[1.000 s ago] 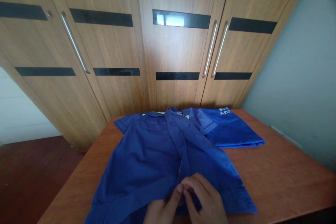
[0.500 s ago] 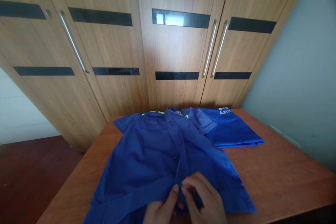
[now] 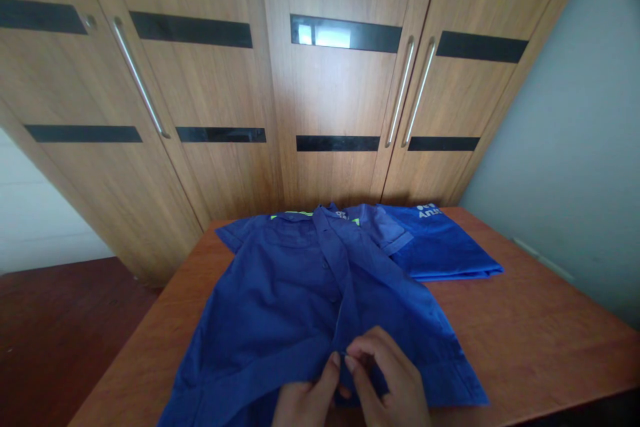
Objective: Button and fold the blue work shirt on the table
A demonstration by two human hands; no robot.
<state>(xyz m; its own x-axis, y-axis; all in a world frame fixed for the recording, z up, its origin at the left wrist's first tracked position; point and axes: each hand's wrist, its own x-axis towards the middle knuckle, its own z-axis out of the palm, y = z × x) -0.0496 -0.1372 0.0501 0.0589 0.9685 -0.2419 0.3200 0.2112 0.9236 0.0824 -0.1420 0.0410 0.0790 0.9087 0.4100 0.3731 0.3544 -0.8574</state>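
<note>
A blue short-sleeved work shirt [image 3: 270, 287] lies spread on the table, collar toward the wardrobe and hem toward me. Its front placket [image 3: 340, 267] runs down the middle, overlapping near the collar and spreading lower down. At the lower front edge, my left hand [image 3: 307, 397] pinches the shirt's cloth between thumb and fingers. Close against it, my right hand [image 3: 387, 377] pinches the same edge with thumb and forefinger. Something small, perhaps a button, shows between the fingertips, too small to be sure of.
A folded bright blue garment [image 3: 440, 247] with white lettering lies to the right, partly under the shirt's sleeve. The brown wooden table [image 3: 540, 327] abuts a wooden wardrobe [image 3: 340, 93] with metal handles. A pale wall [image 3: 565, 167] stands on the right.
Both hands stay at the same spot on the shirt's edge, with only slight finger movement. The shirt and the folded garment lie as before.
</note>
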